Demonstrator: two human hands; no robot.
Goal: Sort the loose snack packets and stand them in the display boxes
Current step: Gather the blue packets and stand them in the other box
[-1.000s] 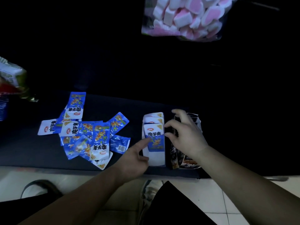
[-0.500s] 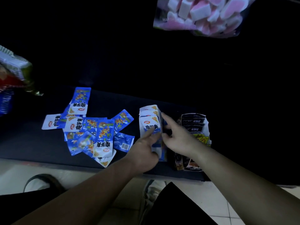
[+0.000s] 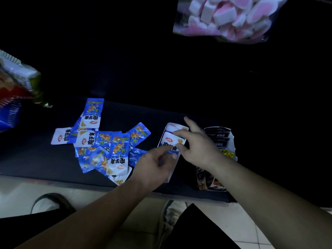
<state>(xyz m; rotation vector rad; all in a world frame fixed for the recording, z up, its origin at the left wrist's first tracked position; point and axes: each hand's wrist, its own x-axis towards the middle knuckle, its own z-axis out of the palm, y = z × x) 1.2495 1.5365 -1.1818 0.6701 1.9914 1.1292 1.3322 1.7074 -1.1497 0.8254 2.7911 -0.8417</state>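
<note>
Checking head view (the only one we have): the white display box (image 3: 170, 177) has a few blue packets standing upright in it, with the front packet (image 3: 170, 141) at the near end of the row. The black display box (image 3: 232, 141) just beside it on the right looks filled with dark packets (image 3: 217, 139), so we judge that side done. The loose pile (image 3: 107, 146) of blue packets lies flat and overlapping on the dark shelf (image 3: 36, 159), left of the white box. That's roughly a dozen, so most of the job is left.

Left hand (image 3: 152, 164): fingers half curled, tips at the front packet's lower edge. It's blurred, so we cannot tell whether it pinches or only nudges.

Right hand (image 3: 199, 148): fingers spread and fairly straight, thumb and a fingertip resting on the packet tops, forefinger lifted. It grips nothing we can see.

We read this as seating one packet.
</note>
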